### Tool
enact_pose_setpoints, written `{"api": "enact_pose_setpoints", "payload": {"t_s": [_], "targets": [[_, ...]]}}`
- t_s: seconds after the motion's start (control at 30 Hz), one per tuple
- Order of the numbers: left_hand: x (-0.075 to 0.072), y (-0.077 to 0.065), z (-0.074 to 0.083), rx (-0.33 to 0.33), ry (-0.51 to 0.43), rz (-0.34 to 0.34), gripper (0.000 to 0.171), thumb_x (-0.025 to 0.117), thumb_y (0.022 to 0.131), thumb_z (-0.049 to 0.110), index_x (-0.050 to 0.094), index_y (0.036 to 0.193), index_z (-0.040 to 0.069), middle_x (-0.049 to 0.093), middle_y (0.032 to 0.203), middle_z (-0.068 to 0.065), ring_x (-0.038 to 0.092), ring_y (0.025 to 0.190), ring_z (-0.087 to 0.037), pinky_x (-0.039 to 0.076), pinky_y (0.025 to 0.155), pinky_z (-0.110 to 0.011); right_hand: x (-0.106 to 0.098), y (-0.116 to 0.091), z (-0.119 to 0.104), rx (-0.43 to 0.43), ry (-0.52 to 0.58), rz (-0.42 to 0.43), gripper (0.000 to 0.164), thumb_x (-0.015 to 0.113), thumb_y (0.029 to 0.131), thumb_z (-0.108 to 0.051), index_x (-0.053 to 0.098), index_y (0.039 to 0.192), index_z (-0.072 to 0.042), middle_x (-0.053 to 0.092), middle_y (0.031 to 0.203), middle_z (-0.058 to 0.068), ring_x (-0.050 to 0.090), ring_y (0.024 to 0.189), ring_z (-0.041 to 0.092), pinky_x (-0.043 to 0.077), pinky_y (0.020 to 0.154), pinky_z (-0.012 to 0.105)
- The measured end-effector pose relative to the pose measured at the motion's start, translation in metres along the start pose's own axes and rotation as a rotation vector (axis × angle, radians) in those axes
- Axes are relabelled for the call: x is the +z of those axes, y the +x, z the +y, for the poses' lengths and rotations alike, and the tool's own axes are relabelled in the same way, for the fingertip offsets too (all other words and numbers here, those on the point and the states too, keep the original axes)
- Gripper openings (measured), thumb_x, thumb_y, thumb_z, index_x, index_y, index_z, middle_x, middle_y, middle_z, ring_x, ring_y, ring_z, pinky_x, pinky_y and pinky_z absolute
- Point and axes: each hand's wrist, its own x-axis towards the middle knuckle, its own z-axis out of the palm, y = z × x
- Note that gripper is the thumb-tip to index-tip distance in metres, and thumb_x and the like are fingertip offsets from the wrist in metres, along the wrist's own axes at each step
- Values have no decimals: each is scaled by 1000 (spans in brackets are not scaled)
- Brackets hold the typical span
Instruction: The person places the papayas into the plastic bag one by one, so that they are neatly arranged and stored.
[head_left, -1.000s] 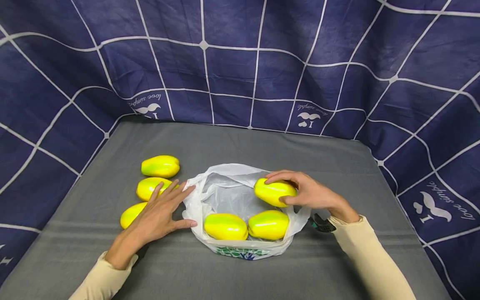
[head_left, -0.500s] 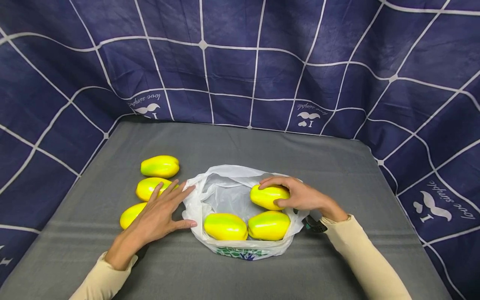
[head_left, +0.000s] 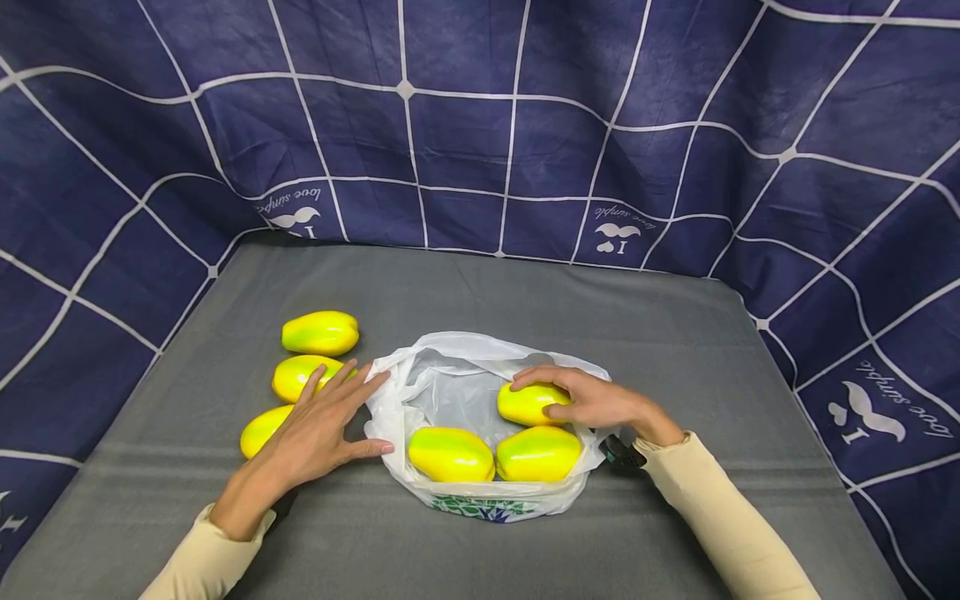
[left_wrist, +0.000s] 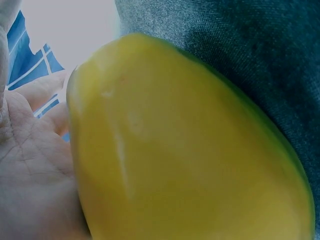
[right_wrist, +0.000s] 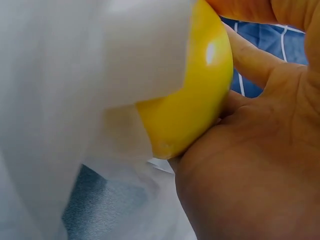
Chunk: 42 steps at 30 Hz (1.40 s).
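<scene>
A white plastic bag (head_left: 495,505) lies with its mouth spread wide. Inside, two yellow-green papayas (head_left: 452,455) sit side by side along the front. Behind the right one, my right hand (head_left: 600,400) grips a third papaya (head_left: 525,404) within the bag's mouth, thumb in front and fingers over the top. In the right wrist view, bag plastic partly covers that papaya (right_wrist: 200,85). My left hand (head_left: 318,433) has its fingers spread, with fingertips and thumb at the bag's left rim. A large papaya (left_wrist: 185,150) fills the left wrist view beside the palm.
Left of the bag are three more papayas in a column: a far one (head_left: 320,333), a middle one (head_left: 292,379) and a near one (head_left: 261,429) partly hidden by my left hand. Grey cloth (head_left: 480,292) covers the table; a blue checked curtain (head_left: 465,142) surrounds it.
My right hand has moved left and down with its papaya, lowering it into the bag behind the front right papaya. The left hand has stayed in place.
</scene>
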Motion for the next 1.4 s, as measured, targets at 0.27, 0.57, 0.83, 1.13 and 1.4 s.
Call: {"api": "enact_pose_setpoints", "payload": {"t_s": [0.27,0.57,0.83,1.13,1.4], "targets": [[0,0,1,-1,2,-3,96,74,78,64,41,154,15,38,159,-19,27,149,-44,7,121,-63,2,-2,-1,-14,-56,31,51,61,92,-4,55,142,-10,47,153,15,42,141,34,36,115,50],[0,0,1,-8,3,-7,96,74,78,64,41,154,15,38,158,-19,26,149,-44,6,121,-63,-4,-17,-11,-76,-5,203,44,67,96,-9,59,138,-15,50,150,15,43,143,22,37,117,49],[-1,0,1,-9,3,-7,96,73,78,65,41,154,16,38,159,-18,26,149,-44,7,121,-63,-5,-40,-11,-224,186,463,47,62,91,12,56,137,2,54,140,26,53,133,23,46,110,32],[-1,0,2,-11,10,-10,97,74,77,64,40,154,16,38,159,-18,26,149,-44,6,121,-62,0,-74,10,-230,246,624,52,60,84,23,53,134,12,45,150,26,43,142,24,36,117,26],[0,1,1,-7,5,-7,97,75,77,64,40,154,16,38,159,-18,26,149,-44,6,122,-62,8,-92,33,-183,346,550,64,58,85,23,39,145,13,22,162,28,30,150,22,35,118,25]]}}
